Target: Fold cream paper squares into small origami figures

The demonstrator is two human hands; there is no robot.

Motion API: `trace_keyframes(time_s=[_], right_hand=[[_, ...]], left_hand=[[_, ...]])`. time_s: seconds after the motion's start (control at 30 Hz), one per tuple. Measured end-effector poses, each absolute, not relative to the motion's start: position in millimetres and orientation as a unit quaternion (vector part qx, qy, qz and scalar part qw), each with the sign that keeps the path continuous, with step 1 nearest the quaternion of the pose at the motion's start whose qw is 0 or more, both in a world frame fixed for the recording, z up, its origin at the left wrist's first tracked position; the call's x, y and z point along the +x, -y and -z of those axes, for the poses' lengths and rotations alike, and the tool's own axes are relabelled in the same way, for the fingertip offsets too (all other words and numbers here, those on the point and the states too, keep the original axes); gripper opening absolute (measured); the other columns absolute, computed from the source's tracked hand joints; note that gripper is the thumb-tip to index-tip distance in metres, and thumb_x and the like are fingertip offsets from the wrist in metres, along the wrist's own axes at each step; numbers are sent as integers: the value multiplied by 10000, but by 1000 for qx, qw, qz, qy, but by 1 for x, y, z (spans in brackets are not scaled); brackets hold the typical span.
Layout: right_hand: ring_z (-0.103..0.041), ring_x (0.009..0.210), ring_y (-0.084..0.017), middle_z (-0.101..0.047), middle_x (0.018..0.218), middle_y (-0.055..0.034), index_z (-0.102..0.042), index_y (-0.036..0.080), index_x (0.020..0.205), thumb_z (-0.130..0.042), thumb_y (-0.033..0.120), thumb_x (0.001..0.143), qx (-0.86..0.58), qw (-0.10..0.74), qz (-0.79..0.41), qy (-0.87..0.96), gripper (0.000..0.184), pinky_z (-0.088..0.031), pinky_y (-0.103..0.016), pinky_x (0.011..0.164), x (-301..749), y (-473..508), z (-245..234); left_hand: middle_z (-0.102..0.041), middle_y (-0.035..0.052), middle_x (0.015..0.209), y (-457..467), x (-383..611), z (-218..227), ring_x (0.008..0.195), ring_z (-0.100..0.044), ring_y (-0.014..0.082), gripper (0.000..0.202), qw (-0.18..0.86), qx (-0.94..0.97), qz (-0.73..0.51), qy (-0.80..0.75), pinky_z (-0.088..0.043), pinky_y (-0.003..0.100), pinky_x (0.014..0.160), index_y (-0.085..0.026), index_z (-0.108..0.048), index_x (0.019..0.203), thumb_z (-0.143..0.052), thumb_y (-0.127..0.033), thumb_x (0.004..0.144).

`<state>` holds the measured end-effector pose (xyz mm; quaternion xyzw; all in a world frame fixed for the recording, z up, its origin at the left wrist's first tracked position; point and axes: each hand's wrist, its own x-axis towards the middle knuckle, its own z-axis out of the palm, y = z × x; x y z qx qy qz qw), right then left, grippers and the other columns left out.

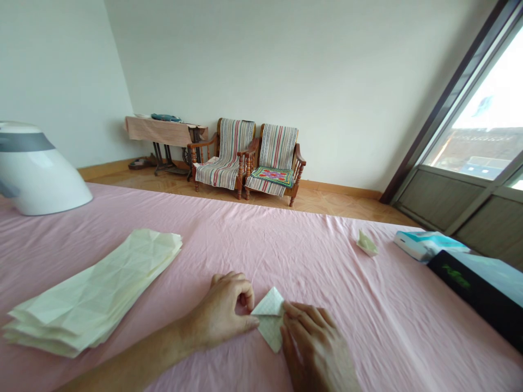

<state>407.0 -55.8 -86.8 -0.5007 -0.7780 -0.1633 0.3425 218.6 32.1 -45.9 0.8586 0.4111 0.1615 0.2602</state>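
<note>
A small pale green folded paper point(270, 321) lies on the pink cloth before me, diamond-shaped, with a crease running across its middle. My left hand point(229, 307) has its thumb and curled forefinger at the paper's left corner, closed on it. At the opposite corner, the fingers of my right hand point(312, 337) lie together over the edge and hold it; that corner is hidden under them. To the left rests a stack of pale green creased paper sheets point(102, 283). A small folded paper piece point(366, 243) stands apart at the far right.
The pink cloth point(229, 239) covers the surface. A white kettle-like appliance point(44, 174) stands at the left. On the right are a blue-and-white packet point(425, 245) and a black box point(469, 288). Two wooden chairs point(272, 158) and a cloth-covered sewing table point(163, 130) line the wall.
</note>
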Motion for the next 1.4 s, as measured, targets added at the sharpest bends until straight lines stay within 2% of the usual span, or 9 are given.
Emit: trace_keyframes(time_s=[0.37,0.5,0.63,0.7,0.83,0.9,1.03,1.2,1.4], right_hand=[[-632,841,-194,-691,972,-40,-627,220,971,-474,120,879,-519,340,108,777,205,-473,-305,715,412,56,91],[-611,736,-170,-630,830,-40,-591,209,952,-446,166,925,-542,388,73,742,154,-485,-281,647,408,55,90],[-586,684,-154,-581,800,-38,-503,175,1241,-447,134,928,-520,433,89,731,321,-483,-261,607,403,57,88],[-568,672,-153,-566,793,-38,-475,180,1291,-469,72,899,-492,432,113,748,407,-467,-262,593,403,58,88],[-524,637,-148,-533,776,-34,-575,203,1070,-483,38,867,-481,436,123,751,277,-424,-253,545,406,60,82],[-535,665,-152,-542,811,-42,-569,210,975,-459,51,876,-494,447,102,738,216,-437,-257,567,408,59,77],[-562,700,-146,-557,819,-33,-521,216,921,-375,41,871,-493,475,32,728,234,-457,-238,599,412,55,71],[-547,703,-154,-560,801,-20,-511,220,904,-362,19,813,-516,459,-1,723,266,-428,-242,607,415,49,78],[-491,673,-189,-538,733,-14,-480,218,833,-435,43,779,-540,416,82,727,189,-355,-288,599,414,48,82]], left_hand=[[-579,-36,678,-24,224,49,671,-545,143,105,375,803,-227,-405,-388,239,632,-172,-531,694,-613,-110,716],[-595,-22,691,-15,227,45,740,-549,180,131,249,829,-304,-398,-378,312,753,-192,-538,678,-603,-81,706],[-555,-26,671,-2,226,38,710,-528,167,161,103,882,-353,-295,-309,382,844,-195,-522,725,-516,-67,823],[-546,-18,684,5,225,35,714,-517,166,193,60,898,-353,-255,-291,396,854,-195,-517,766,-457,-56,887],[-584,-13,759,9,220,32,740,-522,160,190,61,913,-351,-198,-299,386,847,-207,-511,880,-452,-28,905],[-595,5,839,5,218,34,808,-535,176,174,83,908,-363,-191,-311,389,867,-210,-502,956,-511,-52,883],[-570,61,1009,-11,217,38,958,-520,224,313,127,906,-353,-194,-372,379,875,-203,-477,1086,-621,-101,827],[-559,60,953,-20,215,43,902,-528,197,232,141,905,-369,-158,-443,311,781,-192,-512,1044,-523,-32,876],[-579,49,855,-11,214,42,749,-505,166,125,12,937,-330,-112,-437,293,707,-151,-579,925,-494,-58,924]])
